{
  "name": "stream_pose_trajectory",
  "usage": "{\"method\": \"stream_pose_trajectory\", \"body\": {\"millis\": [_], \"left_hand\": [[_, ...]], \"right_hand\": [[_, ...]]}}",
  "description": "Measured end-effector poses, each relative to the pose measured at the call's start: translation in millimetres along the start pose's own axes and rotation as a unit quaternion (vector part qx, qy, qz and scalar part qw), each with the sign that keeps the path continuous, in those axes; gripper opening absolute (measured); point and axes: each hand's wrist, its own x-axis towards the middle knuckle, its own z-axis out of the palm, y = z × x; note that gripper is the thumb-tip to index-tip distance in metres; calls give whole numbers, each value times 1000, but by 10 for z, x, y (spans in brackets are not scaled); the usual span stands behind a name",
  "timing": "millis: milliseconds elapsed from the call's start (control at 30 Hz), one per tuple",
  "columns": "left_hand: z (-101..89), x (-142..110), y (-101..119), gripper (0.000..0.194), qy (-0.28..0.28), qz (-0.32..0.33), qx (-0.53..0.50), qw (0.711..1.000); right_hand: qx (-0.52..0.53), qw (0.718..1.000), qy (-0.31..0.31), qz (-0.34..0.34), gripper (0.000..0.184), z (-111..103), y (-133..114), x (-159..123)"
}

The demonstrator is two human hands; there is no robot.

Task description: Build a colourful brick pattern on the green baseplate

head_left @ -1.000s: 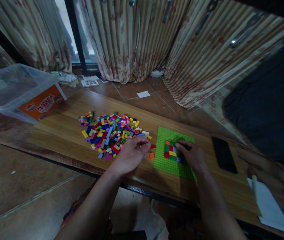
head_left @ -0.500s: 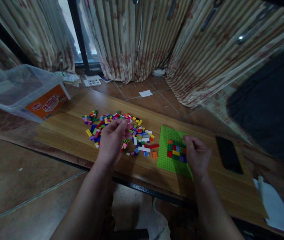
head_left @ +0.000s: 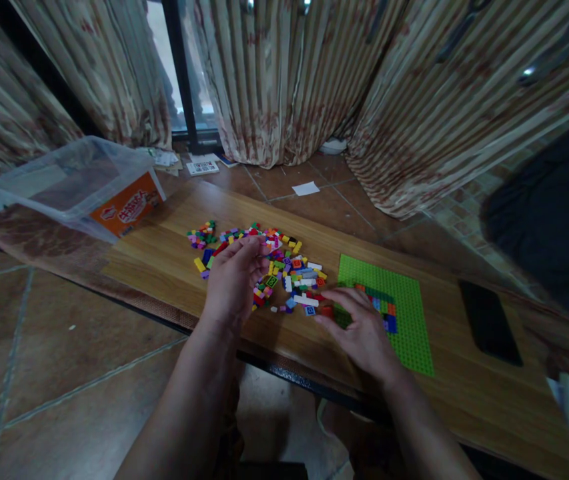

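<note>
Lying between right fingers [head_left: 343, 298]: reddish brick [head_left: 327, 311]

Bricks [head_left: 297, 265] heaped loose mid-bench [head_left: 149, 273]. Left hand [head_left: 234, 270] over the heap, fingers curled; grip unclear. Right hand [head_left: 359, 323] beside the heap's right edge, thumb and forefinger spread about a red-orange brick [head_left: 327, 311]; contact uncertain. Green plate [head_left: 414, 347] partly behind that hand, multicoloured block on it [head_left: 390, 323]. Phone [head_left: 489, 323] farther right. Clear tub [head_left: 77, 183], orange label, far left. Striped curtains [head_left: 284, 87] beyond.
</note>
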Motion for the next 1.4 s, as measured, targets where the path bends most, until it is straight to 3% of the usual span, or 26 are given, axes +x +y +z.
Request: {"method": "stream_pose_trajectory", "body": {"millis": [167,367,633,800,900,967,1067,1167,1400], "left_hand": [[19,-26,-13,23,-7,-11,1,1000],[43,-33,-23,23,-7,-18,14,1000],[14,-10,-60,24,-18,-15,12,1000],[31,-23,-63,23,-20,-17,16,1000],[53,-32,-57,24,-13,-25,23,999],[68,-35,-54,24,-12,-34,29,999],[88,-39,-63,23,-18,-37,34,999],[104,-44,-81,22,-23,-35,37,998],[116,-36,-96,22,-15,-31,37,999]], "right_hand": [[-39,999,-16,-7,41,76,-28,1],[-49,999,22,-1,36,284,-90,31],[56,994,97,0,30,159,-165,10],[113,975,177,70,14,-60,-42,5],[193,933,260,160,13,-246,192,-4],[231,903,282,226,20,-372,374,-27],[264,886,271,267,26,-531,593,-85],[244,898,232,284,27,-623,688,-145],[247,914,182,267,27,-546,521,-142]]}}
